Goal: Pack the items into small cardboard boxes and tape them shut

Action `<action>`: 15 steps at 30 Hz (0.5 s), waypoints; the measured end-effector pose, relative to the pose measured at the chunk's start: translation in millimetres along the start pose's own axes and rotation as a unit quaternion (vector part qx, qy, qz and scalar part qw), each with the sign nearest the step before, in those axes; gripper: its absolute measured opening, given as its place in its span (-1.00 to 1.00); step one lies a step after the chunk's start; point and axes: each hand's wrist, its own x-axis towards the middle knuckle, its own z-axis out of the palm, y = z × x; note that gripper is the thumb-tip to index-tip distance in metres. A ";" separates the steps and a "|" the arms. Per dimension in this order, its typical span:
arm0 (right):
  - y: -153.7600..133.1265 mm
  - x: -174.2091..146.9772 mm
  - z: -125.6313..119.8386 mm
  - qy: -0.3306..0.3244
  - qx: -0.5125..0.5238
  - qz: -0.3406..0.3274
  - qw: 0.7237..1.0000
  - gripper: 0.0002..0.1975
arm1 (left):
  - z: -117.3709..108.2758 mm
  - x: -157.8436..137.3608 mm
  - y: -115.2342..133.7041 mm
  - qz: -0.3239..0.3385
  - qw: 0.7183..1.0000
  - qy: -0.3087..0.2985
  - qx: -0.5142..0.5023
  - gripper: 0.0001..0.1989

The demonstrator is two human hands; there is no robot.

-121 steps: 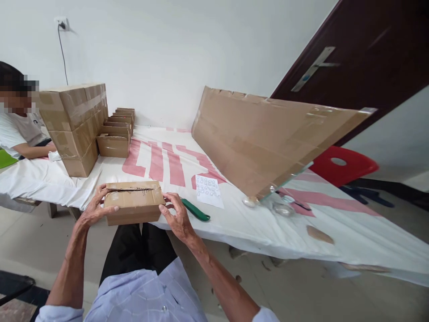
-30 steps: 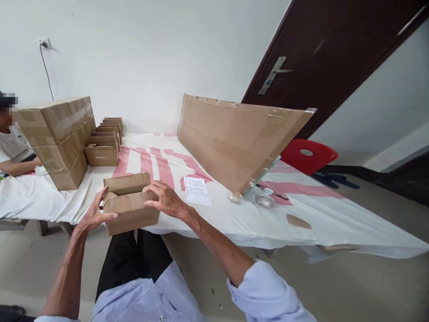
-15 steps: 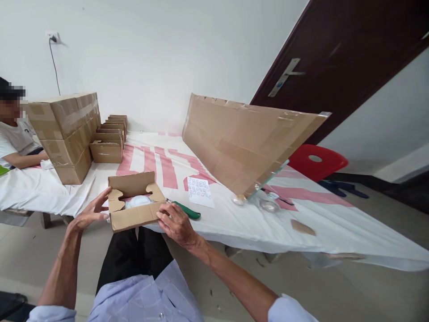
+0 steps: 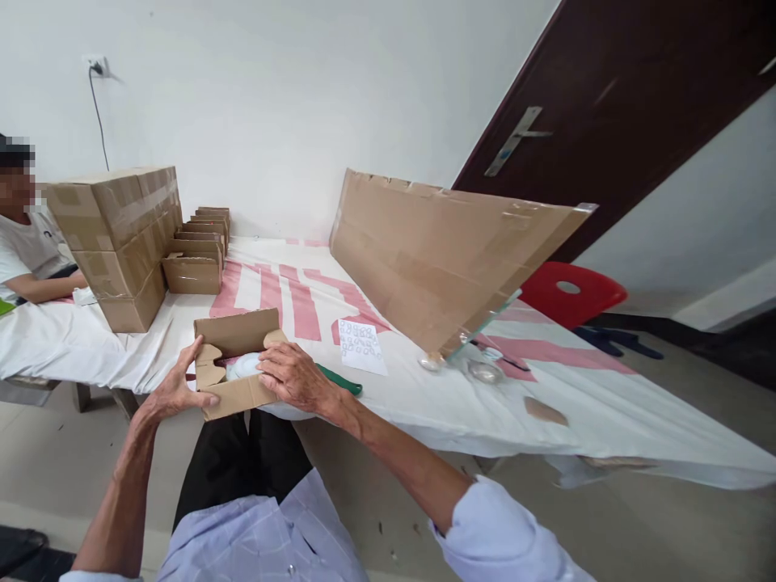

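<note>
A small open cardboard box (image 4: 236, 333) sits at the table's front edge, its back flap raised. Inside lies a rounded white object (image 4: 242, 366), partly covered by my fingers; its kind I cannot make out. My left hand (image 4: 175, 388) grips the box's left end, thumb on the front panel and fingers at the side. Over the right end is my right hand (image 4: 297, 376), its bent fingers closed on the box's edge and reaching in beside the white object. A green-handled tool (image 4: 340, 380) lies just beyond that hand, its other end hidden.
Taped cartons (image 4: 130, 242) are stacked at the left, beside a row of open boxes (image 4: 194, 273). A marked paper sheet (image 4: 362, 346) lies mid-table. A large cardboard panel (image 4: 449, 250) leans rightward, near a red chair (image 4: 570, 293). Another person (image 4: 33, 250) sits at far left.
My right hand has moved left and up from the box's right front corner to over its right end. My left thumb has come onto the front panel.
</note>
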 end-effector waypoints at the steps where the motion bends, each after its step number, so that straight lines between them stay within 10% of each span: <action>1: 1.7 5.0 -0.1 -0.020 -0.004 -0.008 1.000 -0.81 | 0.0 -0.2 -0.2 0.000 1.000 0.001 -0.001 0.34; 15: 38.3 0.2 -32.2 -0.057 -0.115 0.123 0.984 -0.82 | 3.2 -4.1 0.4 0.008 1.000 0.018 -0.009 0.35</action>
